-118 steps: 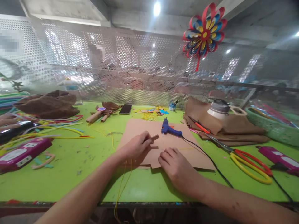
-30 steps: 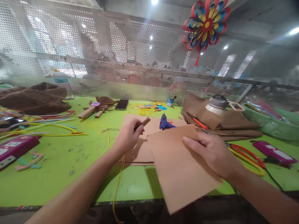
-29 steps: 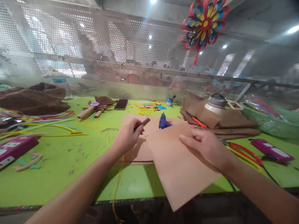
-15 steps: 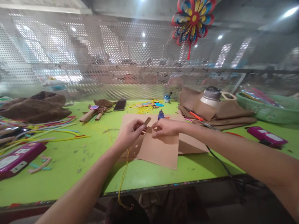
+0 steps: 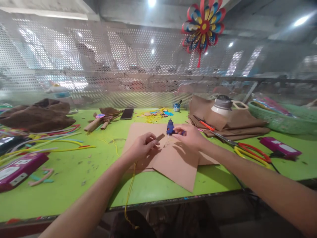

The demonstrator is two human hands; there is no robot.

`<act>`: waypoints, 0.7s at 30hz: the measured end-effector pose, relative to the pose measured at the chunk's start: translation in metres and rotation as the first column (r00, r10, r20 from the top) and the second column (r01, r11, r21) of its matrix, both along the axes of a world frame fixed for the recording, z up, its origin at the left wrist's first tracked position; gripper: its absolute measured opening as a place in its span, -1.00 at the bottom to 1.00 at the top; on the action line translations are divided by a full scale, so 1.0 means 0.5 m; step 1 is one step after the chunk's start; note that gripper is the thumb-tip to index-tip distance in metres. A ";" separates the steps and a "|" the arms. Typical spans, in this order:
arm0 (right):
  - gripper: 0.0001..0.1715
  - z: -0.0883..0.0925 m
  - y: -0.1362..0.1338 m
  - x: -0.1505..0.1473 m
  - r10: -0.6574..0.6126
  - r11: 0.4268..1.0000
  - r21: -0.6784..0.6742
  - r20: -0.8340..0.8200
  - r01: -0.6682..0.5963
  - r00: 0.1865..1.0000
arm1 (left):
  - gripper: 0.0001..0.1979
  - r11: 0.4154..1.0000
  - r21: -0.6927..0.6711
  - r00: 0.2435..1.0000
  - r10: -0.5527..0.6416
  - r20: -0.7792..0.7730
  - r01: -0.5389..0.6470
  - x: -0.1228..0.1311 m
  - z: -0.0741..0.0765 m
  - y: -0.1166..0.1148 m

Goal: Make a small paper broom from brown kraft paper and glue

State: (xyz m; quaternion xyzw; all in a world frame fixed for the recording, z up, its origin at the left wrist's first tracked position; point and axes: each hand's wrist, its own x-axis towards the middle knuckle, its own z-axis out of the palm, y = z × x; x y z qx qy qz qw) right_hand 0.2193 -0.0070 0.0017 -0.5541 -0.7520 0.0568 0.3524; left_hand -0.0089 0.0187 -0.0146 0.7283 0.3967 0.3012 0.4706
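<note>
My left hand (image 5: 146,144) pinches a small flat brown strip (image 5: 160,136) between thumb and fingers, just above a sheet of brown card (image 5: 178,167). Fingers of my right hand (image 5: 189,136) are wrapped round the handle of a small blue glue gun (image 5: 169,126), whose nozzle points down toward the card close to the strip. The sheet lies at an angle on a larger brown card (image 5: 135,129), its near corner close to the table edge. From under my left wrist a yellow cord (image 5: 130,190) hangs over the edge.
Red-and-yellow-handled scissors (image 5: 252,153) lie beside my right forearm, near a purple device (image 5: 281,147). Behind are folded brown material (image 5: 205,109), a lidded jug (image 5: 223,105) and a green basket (image 5: 279,120). At left are coloured strips (image 5: 56,143) and another purple device (image 5: 23,170).
My right hand has moved right, away from the strip, and taken hold of the glue gun. The upper sheet has turned, its near corner shifting right and toward me.
</note>
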 end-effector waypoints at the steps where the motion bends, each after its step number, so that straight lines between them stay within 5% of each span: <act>1: -0.76 -0.006 0.010 -0.010 0.043 0.999 -0.028 -0.024 -0.043 0.999 | -0.72 0.999 0.043 1.000 -0.015 -0.019 0.016 0.001 0.002 -0.002; 3: -0.60 -0.019 0.022 -0.031 0.075 0.995 -0.065 -0.037 -0.077 0.997 | -0.74 0.991 0.125 0.998 -0.049 -0.044 0.054 0.003 0.005 -0.008; 6: -0.61 -0.031 -0.002 -0.043 0.028 0.998 -0.047 -0.026 -0.029 0.999 | -0.76 0.984 0.159 0.995 -0.069 -0.072 0.079 0.006 0.003 -0.014; 10: -0.69 -0.020 -0.117 -0.022 0.107 0.991 0.064 0.118 -0.115 0.987 | -0.78 0.988 0.139 0.993 -0.046 -0.110 0.061 0.009 -0.001 -0.015; 14: -0.71 -0.021 -0.225 -0.015 0.239 0.970 -0.051 0.376 -0.237 0.896 | -0.79 0.980 0.193 0.995 -0.031 -0.092 0.048 0.012 0.002 -0.011; 21: -0.92 -0.063 -0.238 -0.029 0.246 0.938 0.038 0.626 -0.344 0.740 | -0.75 0.979 0.199 0.989 -0.078 0.122 0.053 0.002 0.003 0.007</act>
